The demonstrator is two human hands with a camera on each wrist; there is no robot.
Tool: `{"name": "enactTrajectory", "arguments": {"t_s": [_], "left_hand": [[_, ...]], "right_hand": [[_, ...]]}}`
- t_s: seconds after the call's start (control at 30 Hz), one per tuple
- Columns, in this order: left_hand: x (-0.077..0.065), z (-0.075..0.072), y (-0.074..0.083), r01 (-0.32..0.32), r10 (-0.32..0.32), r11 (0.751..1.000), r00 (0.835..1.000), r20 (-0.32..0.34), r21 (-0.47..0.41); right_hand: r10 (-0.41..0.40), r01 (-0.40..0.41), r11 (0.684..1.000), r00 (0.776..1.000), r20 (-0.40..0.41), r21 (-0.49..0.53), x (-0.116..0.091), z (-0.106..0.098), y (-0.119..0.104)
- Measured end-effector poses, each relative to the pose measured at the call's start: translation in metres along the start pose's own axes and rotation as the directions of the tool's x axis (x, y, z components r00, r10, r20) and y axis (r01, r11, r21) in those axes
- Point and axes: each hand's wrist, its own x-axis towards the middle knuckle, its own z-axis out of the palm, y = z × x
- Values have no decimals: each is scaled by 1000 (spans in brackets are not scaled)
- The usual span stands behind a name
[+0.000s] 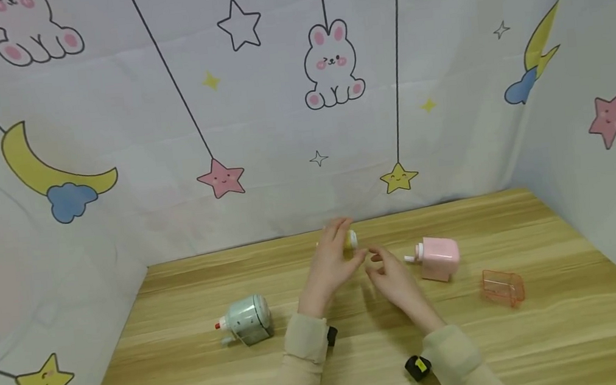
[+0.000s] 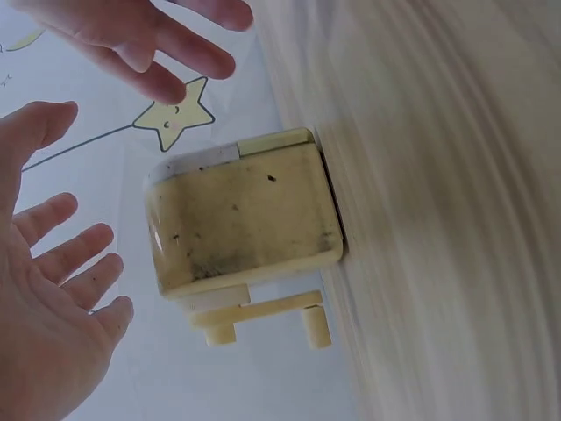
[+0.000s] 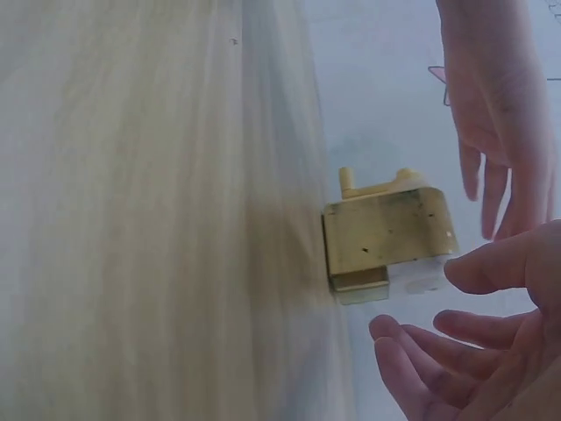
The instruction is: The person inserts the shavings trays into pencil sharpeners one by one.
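Note:
A yellow crank pencil sharpener (image 2: pixel 245 215) stands on the wooden table near its back edge; in the head view my left hand hides most of it. My left hand (image 1: pixel 327 270) is beside it with fingers spread, and a gap shows between them and the sharpener in the left wrist view. On the other side, my right hand (image 1: pixel 395 279) has its fingers loosely bent. Its thumb (image 3: pixel 491 263) overlaps the sharpener's edge in the right wrist view; whether they touch I cannot tell. Neither hand grips anything.
To the right are a pink crank sharpener (image 1: pixel 440 257) and a clear orange plastic tray (image 1: pixel 503 287). A pale green sharpener (image 1: pixel 249 320) is on the left. Near my forearms lie a black piece with a yellow mark (image 1: pixel 418 367) and another black piece (image 1: pixel 332 336). A printed curtain (image 1: pixel 279 115) hangs behind.

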Motion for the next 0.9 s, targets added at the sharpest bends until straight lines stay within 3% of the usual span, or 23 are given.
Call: {"name": "enactTrajectory", "arguments": {"t_s": [0.2,0.4,0.63,0.9], "left_hand": [[1,5,7,-9,8,1000,999,46,23],[2,11,14,-71,68,997,994,83,38],[5,19,25,-128,130,991,991,45,-49],[5,27,36,-109,115,990,991,75,-85]], "right_hand": [[-76,73,993,997,-29,-96,-11,-15,-5],[-120,106,972,991,-57,-209,-21,-31,-15],[-157,132,959,984,-83,-251,-31,-53,-25],[-200,155,945,971,-131,-288,-40,-65,-18]]}}
